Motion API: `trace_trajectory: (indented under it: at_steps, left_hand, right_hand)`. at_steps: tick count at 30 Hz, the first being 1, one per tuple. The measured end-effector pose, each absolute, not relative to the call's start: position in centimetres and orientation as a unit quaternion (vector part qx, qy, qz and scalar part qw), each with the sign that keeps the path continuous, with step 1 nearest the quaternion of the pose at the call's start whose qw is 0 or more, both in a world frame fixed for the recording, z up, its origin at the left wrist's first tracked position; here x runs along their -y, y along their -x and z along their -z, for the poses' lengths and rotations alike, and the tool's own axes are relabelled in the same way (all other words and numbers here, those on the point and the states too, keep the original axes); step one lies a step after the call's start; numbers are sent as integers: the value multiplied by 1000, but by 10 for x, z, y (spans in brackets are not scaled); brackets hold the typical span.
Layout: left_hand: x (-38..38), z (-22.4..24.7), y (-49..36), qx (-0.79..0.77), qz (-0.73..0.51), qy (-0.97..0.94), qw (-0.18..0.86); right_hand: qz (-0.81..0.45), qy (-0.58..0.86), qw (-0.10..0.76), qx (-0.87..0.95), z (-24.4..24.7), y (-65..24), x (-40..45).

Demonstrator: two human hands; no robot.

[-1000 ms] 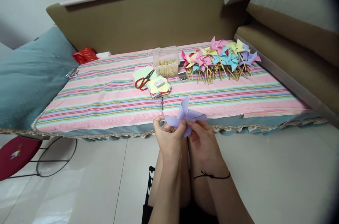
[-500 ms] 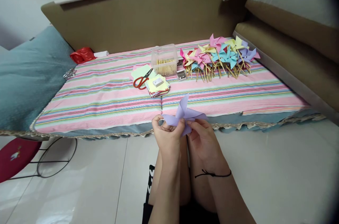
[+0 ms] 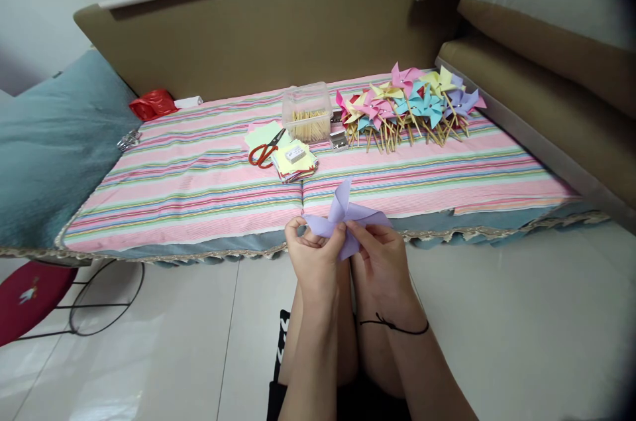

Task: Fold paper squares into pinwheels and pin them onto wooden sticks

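A purple paper pinwheel (image 3: pixel 340 209) with folded blades is held over my knees, just in front of the couch edge. My left hand (image 3: pixel 314 254) is closed on its left side, the thumb pressed near the centre. At the middle, the fingers of my right hand (image 3: pixel 380 258) pinch the paper from the right. Whether a pin sits between those fingertips is hidden. Beyond my hands lie a stack of coloured paper (image 3: pixel 299 168) with a small box (image 3: pixel 295 154) on top, and red-handled scissors (image 3: pixel 265 150).
A clear plastic box (image 3: pixel 307 113) of short wooden sticks stands behind the paper. Several finished pinwheels (image 3: pixel 410 103) are heaped at the right, beside a small open box of pins (image 3: pixel 339 140). A red plastic bag (image 3: pixel 153 105) lies far left; a red stool (image 3: pixel 37 295) stands on the floor.
My right hand's fingers have shifted up and left to the pinwheel's centre, beside the left thumb. The left hand keeps its hold.
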State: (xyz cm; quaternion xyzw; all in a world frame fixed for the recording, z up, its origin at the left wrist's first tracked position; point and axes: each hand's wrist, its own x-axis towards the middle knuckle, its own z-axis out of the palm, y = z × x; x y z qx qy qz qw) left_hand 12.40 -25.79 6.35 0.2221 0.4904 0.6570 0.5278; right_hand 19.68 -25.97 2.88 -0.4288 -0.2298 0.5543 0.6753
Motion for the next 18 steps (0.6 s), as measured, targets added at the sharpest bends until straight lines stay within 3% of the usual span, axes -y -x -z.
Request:
trace_trajectory:
  at_steps: [11,18]
  left_hand:
    - [261,-62,-130,-480,-663,-211,534]
    - [261,-62,-127,-488,-624,-249,557]
  right_hand:
    - [-477,444,733,196,-22,-186,260]
    - [-467,458,727,209,-22,-194,259]
